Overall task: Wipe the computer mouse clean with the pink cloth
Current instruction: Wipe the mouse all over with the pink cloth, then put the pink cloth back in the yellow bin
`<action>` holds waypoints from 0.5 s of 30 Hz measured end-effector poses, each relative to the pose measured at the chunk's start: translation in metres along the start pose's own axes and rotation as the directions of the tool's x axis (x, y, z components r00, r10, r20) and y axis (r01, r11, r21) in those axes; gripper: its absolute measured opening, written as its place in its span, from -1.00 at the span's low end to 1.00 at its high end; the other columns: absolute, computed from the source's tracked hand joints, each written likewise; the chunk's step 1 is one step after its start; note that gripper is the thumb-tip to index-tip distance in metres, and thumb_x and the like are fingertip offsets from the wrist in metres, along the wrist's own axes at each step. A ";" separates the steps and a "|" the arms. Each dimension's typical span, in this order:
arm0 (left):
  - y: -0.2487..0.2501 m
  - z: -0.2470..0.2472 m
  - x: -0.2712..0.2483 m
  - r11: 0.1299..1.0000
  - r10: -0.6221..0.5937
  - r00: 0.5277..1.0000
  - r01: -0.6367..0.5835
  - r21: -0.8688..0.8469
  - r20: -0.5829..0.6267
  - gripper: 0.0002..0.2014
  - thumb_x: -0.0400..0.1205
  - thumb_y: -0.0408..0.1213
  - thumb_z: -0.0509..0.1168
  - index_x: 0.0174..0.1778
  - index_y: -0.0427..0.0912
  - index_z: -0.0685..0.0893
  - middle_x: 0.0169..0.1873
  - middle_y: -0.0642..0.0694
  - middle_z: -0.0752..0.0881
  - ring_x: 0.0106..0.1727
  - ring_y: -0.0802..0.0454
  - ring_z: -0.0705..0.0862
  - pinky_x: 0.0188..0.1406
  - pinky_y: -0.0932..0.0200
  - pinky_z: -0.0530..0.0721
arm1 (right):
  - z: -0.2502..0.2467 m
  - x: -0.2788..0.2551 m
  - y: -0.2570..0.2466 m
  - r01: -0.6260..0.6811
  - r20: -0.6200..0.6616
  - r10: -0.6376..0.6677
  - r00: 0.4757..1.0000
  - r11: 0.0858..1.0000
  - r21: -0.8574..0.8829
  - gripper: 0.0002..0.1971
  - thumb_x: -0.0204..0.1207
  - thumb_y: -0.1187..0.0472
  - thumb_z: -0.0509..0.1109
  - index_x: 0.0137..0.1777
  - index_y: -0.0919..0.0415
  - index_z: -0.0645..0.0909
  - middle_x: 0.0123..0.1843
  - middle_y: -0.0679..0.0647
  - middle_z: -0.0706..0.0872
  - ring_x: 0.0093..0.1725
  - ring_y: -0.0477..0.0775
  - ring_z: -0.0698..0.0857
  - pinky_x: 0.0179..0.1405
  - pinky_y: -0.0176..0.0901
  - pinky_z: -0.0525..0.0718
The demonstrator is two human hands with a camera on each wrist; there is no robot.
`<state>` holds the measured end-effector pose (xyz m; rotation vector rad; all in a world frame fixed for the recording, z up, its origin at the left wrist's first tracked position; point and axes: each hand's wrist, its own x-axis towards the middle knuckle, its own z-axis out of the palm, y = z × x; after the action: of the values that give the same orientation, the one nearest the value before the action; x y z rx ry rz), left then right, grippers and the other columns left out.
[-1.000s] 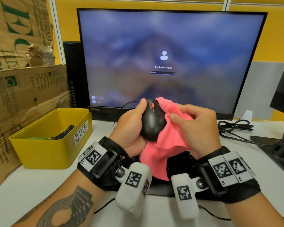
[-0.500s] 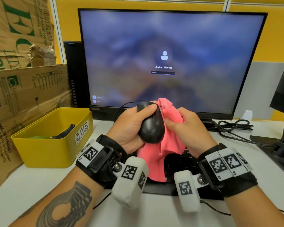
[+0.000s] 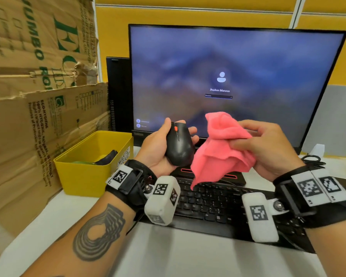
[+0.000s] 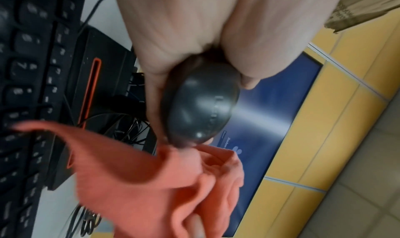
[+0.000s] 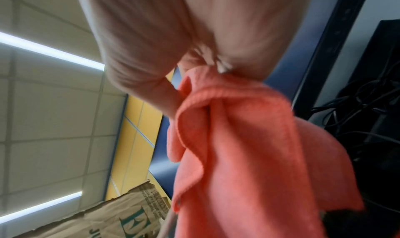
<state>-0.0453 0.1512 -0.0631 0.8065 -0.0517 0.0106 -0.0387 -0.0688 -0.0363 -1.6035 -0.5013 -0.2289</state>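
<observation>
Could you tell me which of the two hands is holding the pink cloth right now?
The right hand grips the pink cloth; the left hand holds the black mouse instead, apart from the cloth.

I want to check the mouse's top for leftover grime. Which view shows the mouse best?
The head view: the mouse lies sharp in the left hand, buttons and orange wheel facing the camera. The left wrist view shows only its blurred, glossy rear end between the fingers. The right wrist view shows the pink cloth, no mouse.

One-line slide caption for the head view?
Left hand holds black mouse; right hand holds pink cloth beside it.
</observation>
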 end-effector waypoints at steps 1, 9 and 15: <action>0.002 -0.003 -0.002 1.000 -0.001 1.000 0.001 -0.002 0.000 -0.56 0.87 0.10 0.08 0.25 -0.18 0.70 -0.01 -0.28 0.89 -0.21 -0.16 0.87 -0.19 0.00 0.88 | 0.000 0.000 -0.005 0.001 0.038 -0.003 0.999 1.000 0.029 -0.53 0.13 0.63 0.52 0.01 0.22 0.83 -0.07 0.21 0.85 -0.06 0.14 0.77 -0.07 -0.09 0.75; 0.013 -0.027 -0.021 0.996 -0.087 0.995 0.086 -0.027 -0.041 -0.39 0.77 0.35 0.09 0.35 -0.08 0.74 0.22 -0.17 0.84 0.14 -0.22 0.82 0.23 -0.23 0.73 | 0.032 0.017 -0.046 0.284 0.048 -0.281 0.959 0.930 -0.232 -0.42 0.17 0.69 0.62 0.03 0.04 0.82 -0.08 0.03 0.87 -0.13 -0.14 0.81 -0.03 -0.17 0.80; 0.034 -0.050 -0.056 0.989 -0.116 0.993 0.112 0.096 0.038 -0.16 0.71 0.49 -0.07 0.07 -0.24 0.78 -0.10 -0.31 0.80 -0.27 -0.17 0.71 -0.26 0.07 0.70 | 0.069 0.047 -0.064 0.344 0.012 -0.377 0.926 0.832 -0.436 -0.78 0.40 0.27 0.62 -0.17 -0.08 0.70 -0.24 -0.05 0.80 -0.27 -0.13 0.71 -0.13 -0.12 0.72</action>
<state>-0.1002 0.2113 -0.0762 0.9027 -0.0462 -0.1131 -0.0363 0.0094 0.0346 -1.9120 -0.7333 -0.7284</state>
